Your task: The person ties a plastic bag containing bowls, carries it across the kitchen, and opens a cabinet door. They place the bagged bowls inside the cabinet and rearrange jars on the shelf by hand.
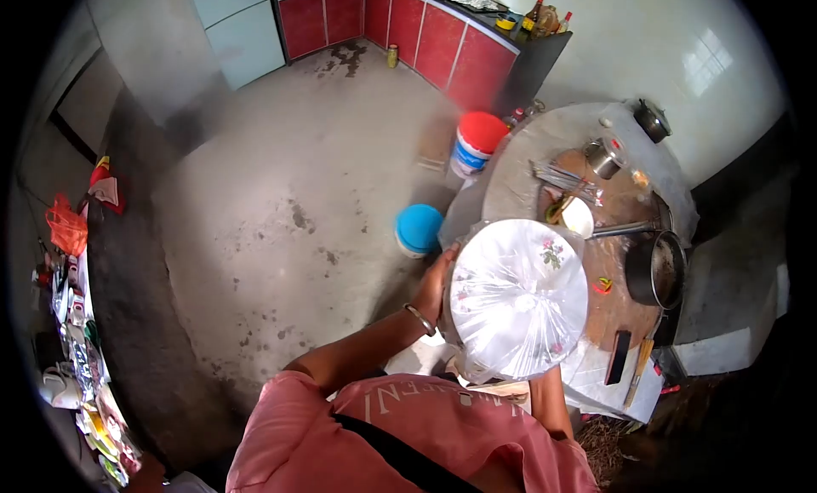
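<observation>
In front of my chest is a wide, round white container with a flower print point(523, 297), covered by a clear plastic bag gathered at the middle of its top. My left hand point(435, 290), with a bangle at the wrist, is closed around the container's left side. My right forearm point(551, 399) reaches up under the near right edge; the container hides that hand and its fingers. The container's right side overlaps the round table point(519, 165), so I cannot tell whether it touches it.
On the table are a dark pan point(655, 270), a metal pot point(605, 157), a white bowl point(578, 218), a phone point(619, 357) and a knife point(638, 372). A blue-lidded bucket point(419, 230) and a red-lidded bucket point(482, 137) stand beside it. Red cabinets point(421, 33) line the back.
</observation>
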